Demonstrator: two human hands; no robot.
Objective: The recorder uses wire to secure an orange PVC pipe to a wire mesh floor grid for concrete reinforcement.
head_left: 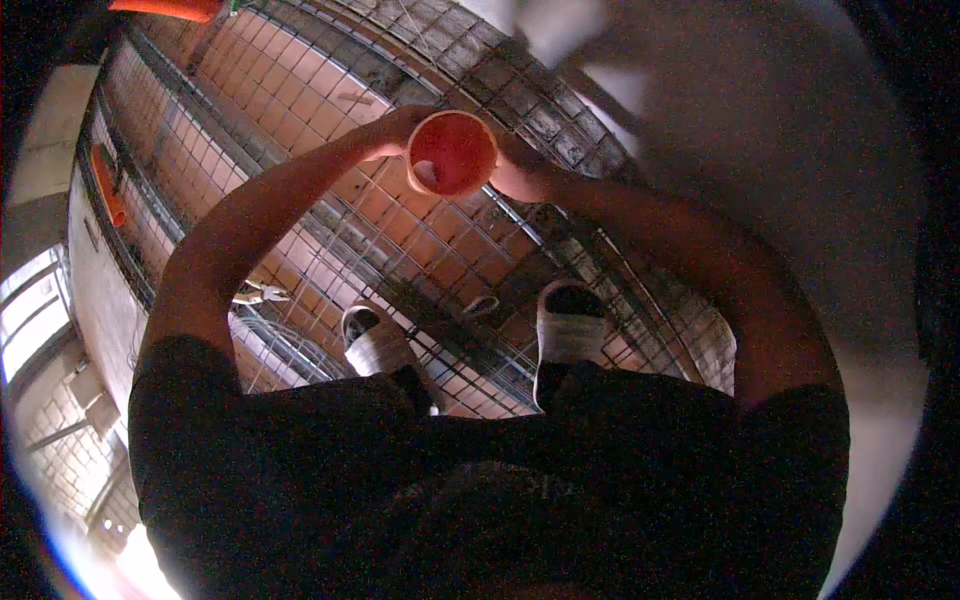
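Observation:
My left hand (390, 135) grips the left side of a reddish-orange round pipe (451, 151), seen end-on, its hollow inside facing up toward me. My right hand (523, 174) is closed on its right side. The fingertips of both hands are mostly hidden behind the pipe. Below it lies a steel wire mesh (420, 230) over reddish tiles or blocks, with dark metal bars running diagonally. My two sandalled feet (569, 325) stand on the mesh. A pair of pliers (265, 294) lies at the left, beside my left forearm.
An orange pipe (168, 9) lies at the top left, and another orange piece (107, 188) rests farther down the left side. A pale plain surface (780, 130) fills the right. At the far left are a bright window (33, 312) and a block wall (62, 445).

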